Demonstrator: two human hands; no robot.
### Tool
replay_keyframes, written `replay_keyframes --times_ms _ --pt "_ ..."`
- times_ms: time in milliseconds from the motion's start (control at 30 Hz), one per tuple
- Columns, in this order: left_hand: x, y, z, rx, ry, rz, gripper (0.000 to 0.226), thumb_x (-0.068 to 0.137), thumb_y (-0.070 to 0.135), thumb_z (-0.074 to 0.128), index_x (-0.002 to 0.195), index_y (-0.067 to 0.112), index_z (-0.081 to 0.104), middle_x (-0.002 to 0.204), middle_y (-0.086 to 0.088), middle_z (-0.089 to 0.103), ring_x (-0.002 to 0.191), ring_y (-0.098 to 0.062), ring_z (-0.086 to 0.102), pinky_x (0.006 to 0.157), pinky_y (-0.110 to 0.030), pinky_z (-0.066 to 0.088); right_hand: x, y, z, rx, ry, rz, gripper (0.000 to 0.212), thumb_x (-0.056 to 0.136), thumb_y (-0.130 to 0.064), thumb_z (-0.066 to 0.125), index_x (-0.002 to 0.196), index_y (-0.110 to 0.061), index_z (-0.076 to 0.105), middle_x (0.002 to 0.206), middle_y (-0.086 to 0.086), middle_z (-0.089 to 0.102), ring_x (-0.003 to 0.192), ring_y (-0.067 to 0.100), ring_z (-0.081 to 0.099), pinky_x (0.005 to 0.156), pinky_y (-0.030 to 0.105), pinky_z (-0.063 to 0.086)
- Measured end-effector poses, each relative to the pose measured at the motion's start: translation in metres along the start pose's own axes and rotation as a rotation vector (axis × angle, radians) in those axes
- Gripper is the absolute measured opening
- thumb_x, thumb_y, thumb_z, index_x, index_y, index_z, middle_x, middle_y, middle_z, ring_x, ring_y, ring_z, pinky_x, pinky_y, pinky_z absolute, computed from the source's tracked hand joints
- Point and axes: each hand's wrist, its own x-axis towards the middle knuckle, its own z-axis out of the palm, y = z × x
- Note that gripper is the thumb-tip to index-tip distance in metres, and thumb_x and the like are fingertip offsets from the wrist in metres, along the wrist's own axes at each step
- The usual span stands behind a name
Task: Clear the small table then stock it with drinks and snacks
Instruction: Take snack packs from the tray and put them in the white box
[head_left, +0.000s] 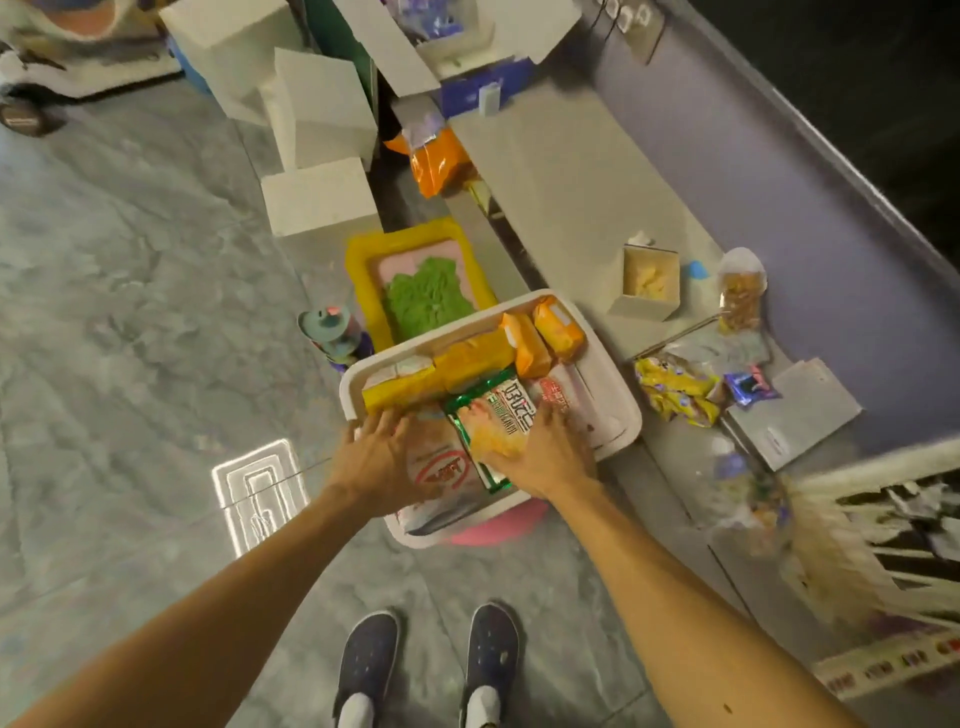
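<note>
1. Directly below the head camera, a white tray (621, 402) full of snack packets sits just beside a long grey ledge (561, 171).
2. The left hand (374, 457) lies flat, fingers spread and straight, on a white bag (441, 470) with a red oval mark at the tray's near end. It grips nothing.
3. The right hand (540, 452) rests palm-down on a green-edged packet (501, 415), fingers fairly straight and thumb laid across it. No closed grip shows.
4. Farther in the tray lie long yellow packets (441, 369) and, at the far corner, two orange packets (558, 325) side by side.
5. Something pink (498, 525) shows under the tray's near edge.
6. On the ledge stand a small open box (652, 283) and a clear jar (740, 291), with yellow wrappers (675, 389) nearer.
7. A yellow basin (358, 270) holding a green cloth (426, 296) sits just behind the tray, with white foam blocks (322, 197) beyond it.
8. Two dark shoes (369, 654) stand on the grey floor (130, 312).
</note>
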Motion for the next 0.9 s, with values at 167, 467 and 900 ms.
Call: replay_keyframes --times_ms 167,467,900 --pt "0.016 -0.002 0.025 0.063 0.071 -0.059 0.145 0.052 0.100 0.065 0.165 0.028 0.007 0.172 0.001 0.020 0.158 -0.028 0.019 0.127 -0.057 0.014 0.024 -0.005 0.040 0.035 0.071 0.039 0.134 0.076 -0.078 0.078 0.165 -0.003 0.012 0.165 0.020 0.033 0.151 0.040 0.035 0.118 0.052 0.041" --pt "0.016 0.005 0.023 0.102 0.186 -0.023 0.118 0.050 0.094 0.072 0.145 0.028 0.047 0.142 -0.001 0.050 0.130 -0.029 0.042 0.117 -0.055 0.032 0.023 -0.014 0.034 0.245 0.182 0.043 0.079 0.074 -0.039 0.097 0.132 -0.017 0.048 0.135 0.013 0.053 0.123 0.032 0.055 0.093 0.047 0.058" --pt "-0.019 0.023 -0.058 0.002 0.296 0.057 0.127 0.047 0.108 0.053 0.142 0.024 0.049 0.142 0.002 0.053 0.128 -0.026 0.052 0.107 -0.050 0.038 -0.031 -0.015 -0.053 0.497 0.393 -0.036 0.057 0.090 -0.024 0.086 0.141 -0.024 0.060 0.130 0.001 0.072 0.118 0.024 0.068 0.088 0.039 0.056"
